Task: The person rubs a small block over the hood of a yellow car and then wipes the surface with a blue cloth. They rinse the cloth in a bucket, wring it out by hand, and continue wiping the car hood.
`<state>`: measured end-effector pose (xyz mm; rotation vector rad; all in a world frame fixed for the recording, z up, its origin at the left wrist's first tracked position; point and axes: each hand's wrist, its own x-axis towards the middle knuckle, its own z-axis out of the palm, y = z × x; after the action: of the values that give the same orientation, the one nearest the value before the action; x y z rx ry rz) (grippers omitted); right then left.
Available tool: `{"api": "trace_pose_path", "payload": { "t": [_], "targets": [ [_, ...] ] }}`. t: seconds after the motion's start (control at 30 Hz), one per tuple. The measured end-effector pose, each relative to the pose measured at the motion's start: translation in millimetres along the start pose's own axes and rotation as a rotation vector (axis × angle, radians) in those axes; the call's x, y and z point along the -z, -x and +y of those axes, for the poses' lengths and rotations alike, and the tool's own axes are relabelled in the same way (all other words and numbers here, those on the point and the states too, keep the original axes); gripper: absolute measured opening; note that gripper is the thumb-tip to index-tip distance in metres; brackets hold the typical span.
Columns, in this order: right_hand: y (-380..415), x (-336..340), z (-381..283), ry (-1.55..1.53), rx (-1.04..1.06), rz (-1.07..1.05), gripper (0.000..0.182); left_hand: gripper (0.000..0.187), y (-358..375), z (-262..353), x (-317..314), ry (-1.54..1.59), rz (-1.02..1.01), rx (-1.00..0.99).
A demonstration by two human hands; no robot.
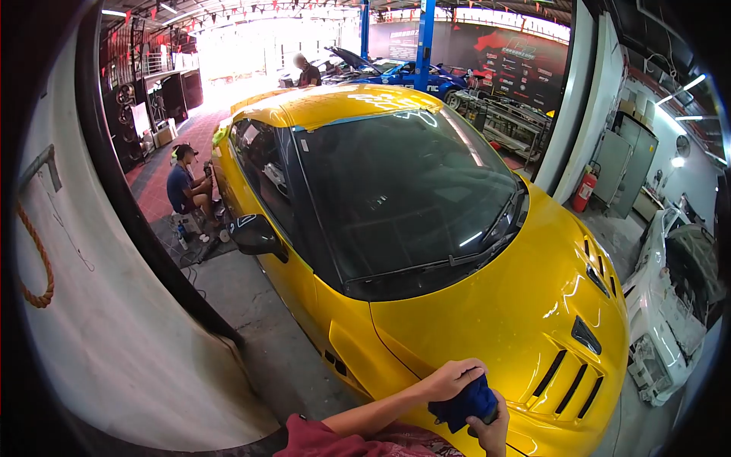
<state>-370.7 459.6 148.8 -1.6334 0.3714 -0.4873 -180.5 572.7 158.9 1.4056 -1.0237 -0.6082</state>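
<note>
Cloth, deep blue and soft-looking, is bunched into a thick, uneven wad, with folds across its face and a darker patch at its lower left corner. It is held up in front of the yellow hood, by the side edge nearest the viewer; whether any part of it touches the hood I cannot tell. The left hand reaches across from the lower left, its fingers curled close together and pinching the cloth along its upper edge. The right hand sits at the lower right, fingers wrapped round that side and thumb pressed over the front; something dark shows beside the thumb, too hidden to name. The cloth thus lies beneath the left hand and just left of the right palm, in contact with both. On the hood, three slim dark slots lie to the right of the right hand, toward the front edge, with a single dark vent beyond them. The windshield rises from the hood's rear edge. Beyond the black side mirror, a person sits low.
</note>
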Motion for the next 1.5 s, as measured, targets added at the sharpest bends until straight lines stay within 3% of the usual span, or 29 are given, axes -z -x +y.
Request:
{"api": "trace_pose_path", "payload": {
  "t": [0.17,0.23,0.27,0.3,0.37,0.47,0.5,0.6,0.7,0.8,0.83,0.9,0.93,1.0,1.07,1.1,1.2,1.27,1.33,1.37,1.5],
  "targets": [
    [2,-7,17,-0.241,-0.082,-0.171,0.073,0.030,-7,15,11,0.246,-0.026,-0.054],
    [4,5,35,-0.175,-0.256,-0.179,0.071,0.028,-9,18,22,0.281,-0.058,-0.042],
    [5,10,43,-0.143,-0.342,-0.184,0.069,0.028,-8,12,27,0.218,-0.012,-0.048],
    [1,-3,25,-0.332,-0.276,-0.126,0.065,0.027,-8,4,34,0.152,0.035,-0.055],
    [-7,-14,-5,-0.431,-0.259,0.053,0.060,0.024,-4,-13,45,0.052,0.163,-0.050],
    [-24,-22,-36,-0.376,-0.266,0.227,0.053,0.027,18,-35,37,-0.474,0.456,-0.256],
    [-29,-18,-37,-0.336,-0.259,0.236,0.051,0.033,30,-29,29,-0.635,0.550,-0.231],
    [-42,-34,-53,-0.198,-0.198,0.248,0.039,0.035,55,-67,-7,-0.110,0.013,0.319],
    [-41,-55,-59,0.077,-0.149,0.166,0.046,0.035,75,-76,-44,0.507,-0.098,0.426],
    [-30,-73,-90,0.228,-0.112,-0.145,0.059,0.040,61,-125,-66,0.924,0.108,0.641],
    [-28,-74,-91,0.252,-0.071,-0.130,0.059,0.043,57,-116,-61,1.113,0.024,0.606],
    [-28,-77,-88,0.297,0.020,-0.098,0.060,0.043,56,-116,-70,1.345,0.139,0.586],
    [-28,-76,-91,0.248,-0.047,-0.035,0.061,0.043,55,-104,-68,1.460,0.199,0.570],
    [-31,-70,-91,0.168,-0.083,0.098,0.062,0.042,53,-77,-46,1.505,0.157,0.741],
    [-32,-60,-92,0.209,-0.061,0.188,0.060,0.042,46,-50,-26,1.439,0.224,0.783],
    [-31,-55,-91,0.223,-0.062,0.237,0.059,0.044,44,-28,-20,1.391,0.280,0.701],
    [-26,-40,-80,0.209,-0.039,0.350,0.059,0.051,39,-33,-20,1.042,0.248,0.697],
    [-25,-38,-82,0.139,-0.030,0.386,0.059,0.040,45,-27,-10,0.419,0.114,0.641],
    [-24,-29,-73,0.210,-0.022,0.390,0.059,0.039,45,31,22,-0.351,-0.078,0.483],
    [-23,-26,-67,0.216,-0.016,0.395,0.059,0.044,47,14,17,-0.449,0.085,0.373],
    [-16,-16,-59,0.268,-0.042,0.395,0.060,0.047,45,75,33,-0.624,0.276,0.327]
  ]
}}
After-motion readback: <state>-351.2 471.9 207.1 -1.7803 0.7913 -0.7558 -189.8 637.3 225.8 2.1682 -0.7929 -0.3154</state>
